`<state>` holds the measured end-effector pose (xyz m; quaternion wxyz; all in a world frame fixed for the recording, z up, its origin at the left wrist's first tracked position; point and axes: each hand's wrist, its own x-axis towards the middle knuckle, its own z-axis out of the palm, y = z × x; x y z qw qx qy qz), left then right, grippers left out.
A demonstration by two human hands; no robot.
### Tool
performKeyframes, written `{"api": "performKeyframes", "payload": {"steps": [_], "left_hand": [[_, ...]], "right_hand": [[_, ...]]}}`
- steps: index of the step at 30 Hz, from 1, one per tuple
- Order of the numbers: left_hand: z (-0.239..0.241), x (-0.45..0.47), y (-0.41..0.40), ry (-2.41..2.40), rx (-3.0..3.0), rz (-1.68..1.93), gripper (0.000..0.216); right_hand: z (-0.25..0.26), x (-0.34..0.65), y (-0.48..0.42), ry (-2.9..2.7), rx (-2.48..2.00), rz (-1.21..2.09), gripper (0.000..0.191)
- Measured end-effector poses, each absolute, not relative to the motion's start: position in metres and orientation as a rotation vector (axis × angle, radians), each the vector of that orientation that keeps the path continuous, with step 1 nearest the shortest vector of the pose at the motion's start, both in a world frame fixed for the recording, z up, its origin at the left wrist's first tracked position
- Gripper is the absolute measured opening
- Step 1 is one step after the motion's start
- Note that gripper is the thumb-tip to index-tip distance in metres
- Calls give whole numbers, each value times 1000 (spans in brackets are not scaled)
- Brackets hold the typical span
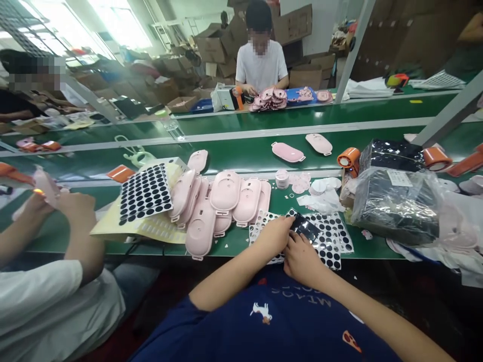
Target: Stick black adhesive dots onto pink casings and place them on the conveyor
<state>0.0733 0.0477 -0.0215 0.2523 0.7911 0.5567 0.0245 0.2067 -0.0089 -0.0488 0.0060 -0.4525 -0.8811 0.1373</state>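
Observation:
My left hand (274,235) rests palm-down on a sheet of round black stickers (334,234) at the table's near edge, with its fingers pressed against the sheet. My right hand (302,256) lies just beside it, fingers curled at the sheet's lower part. Between the two hands lies a small glossy black piece (306,227); whether either hand grips it I cannot tell. A pile of pink plastic shells (222,203) lies just left of my hands.
A second sticker sheet (145,193) leans on yellow backing paper at left. A co-worker's arms (75,221) work at the far left. A dark plastic bag (396,203), orange tape dispensers (349,158) and two pink shells (289,152) sit on the green conveyor (245,120). Another person works opposite.

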Motion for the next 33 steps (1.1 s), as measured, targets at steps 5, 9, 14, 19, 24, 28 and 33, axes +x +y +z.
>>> {"api": "performKeyframes", "payload": {"steps": [5,9,14,19,24,28,33], "left_hand": [[-21,74,51,1555,2121,77,56],[-24,75,60,1624,2102,67,50],[-29,76,61,1686,2102,36,27],[-19,70,62,1785,2114,51,25],[-10,70,69,1845,2156,24,27],[-8,79,68,1789,2200,-27,27],[0,97,52,1567,2268,-108,28]], "right_hand": [[-62,218,-11,-2667,-1314,488,60],[-71,230,-8,-2539,-1204,402,38],[-73,245,-2,-2337,-1280,114,29],[-75,253,4,-2380,-1355,83,35],[-76,247,9,-2478,-1370,182,39],[-71,242,13,-2593,-1412,337,46],[-63,235,14,-2599,-1436,393,48]]}}
